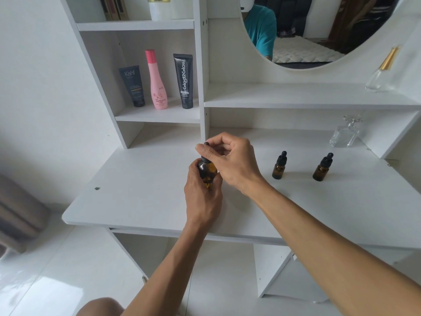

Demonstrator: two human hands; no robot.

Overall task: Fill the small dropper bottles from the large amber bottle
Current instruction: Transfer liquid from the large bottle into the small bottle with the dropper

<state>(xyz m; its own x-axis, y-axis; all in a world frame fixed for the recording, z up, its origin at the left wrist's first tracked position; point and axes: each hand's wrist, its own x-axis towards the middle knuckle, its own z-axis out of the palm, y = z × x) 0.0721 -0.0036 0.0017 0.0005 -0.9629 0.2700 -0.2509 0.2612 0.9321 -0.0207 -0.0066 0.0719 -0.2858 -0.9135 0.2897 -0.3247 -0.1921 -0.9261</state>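
A white dressing table (141, 201) fills the scene, its round mirror (319, 37) at the far right reflecting a person in a teal shirt and a quilted white mat. Built-in shelves (136, 25) rise at the far left; on the lower one stand, left to right, a dark grey Kahf tube (132, 86), a pink bottle (157, 80) and a black Glad2Glow tube (184, 81), all upright and apart from one another. On the ledge under the mirror, far right, leans a clear perfume bottle with a gold cap (381, 71); below it, in the recess, sits a squat clear glass bottle (345, 133) with a faceted stopper.

Over the middle of the tabletop, two bare forearms reach in from the near edge. The left hand (201, 197) is wrapped around the large amber bottle (206, 171), hiding most of its body (whether it rests on the surface or is lifted cannot be told). The right hand (232, 160), fingers curled, pinches the black dropper cap (206, 144) at the bottle's top.

To the right, well apart from the hands, two small dropper bottles stand upright and capped on the tabletop: one nearer the hands (279, 165), the other (322, 167) further right.

A small dark mark (97, 188) shows on the tabletop's left side.
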